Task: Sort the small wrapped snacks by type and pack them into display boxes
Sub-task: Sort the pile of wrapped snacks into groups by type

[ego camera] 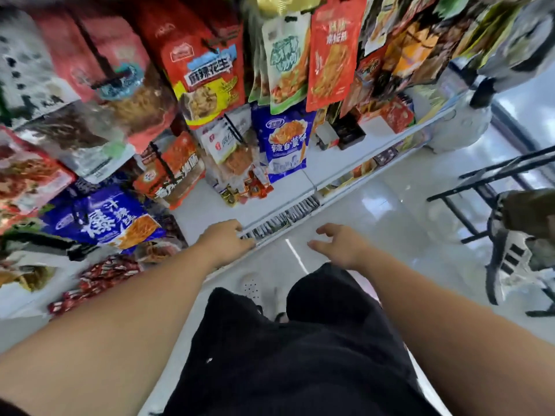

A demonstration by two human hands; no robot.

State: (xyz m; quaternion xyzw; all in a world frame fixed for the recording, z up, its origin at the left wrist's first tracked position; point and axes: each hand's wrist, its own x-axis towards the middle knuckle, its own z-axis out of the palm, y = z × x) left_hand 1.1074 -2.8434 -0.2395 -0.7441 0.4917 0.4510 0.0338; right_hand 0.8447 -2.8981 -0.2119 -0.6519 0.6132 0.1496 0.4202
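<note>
Your left hand [225, 241] is at the front edge of the white shelf [288, 187], fingers bent down onto the label-filled price rail [282, 220]. Motion blur keeps me from telling whether it grips the rail or only rests there, but it has no snack in it. Your right hand [339, 244] hangs off the shelf over the glossy floor [405, 205], fingers spread and loosely curved, holding nothing. The nearest mixed heap of small wrapped snacks [246, 187] lies straight beyond your left fingertips, toward the back of the shelf under the hanging bags [285, 64]. The left hand is clearly nearer, and it only has to reach forward and slightly right. The heap is a jumble of short oblong packets in slick red, orange and yellow film, with no common long axis, so expect them to slide and crinkle and not stack. A second heap, of red sachets [96, 280], sprawls along the front left edge of the shelf, just outside your left forearm. The display boxes [348, 133], small stiff cartons, stand toward the back right of the shelf, well apart from both heaps; your right hand is better placed for those.
</note>
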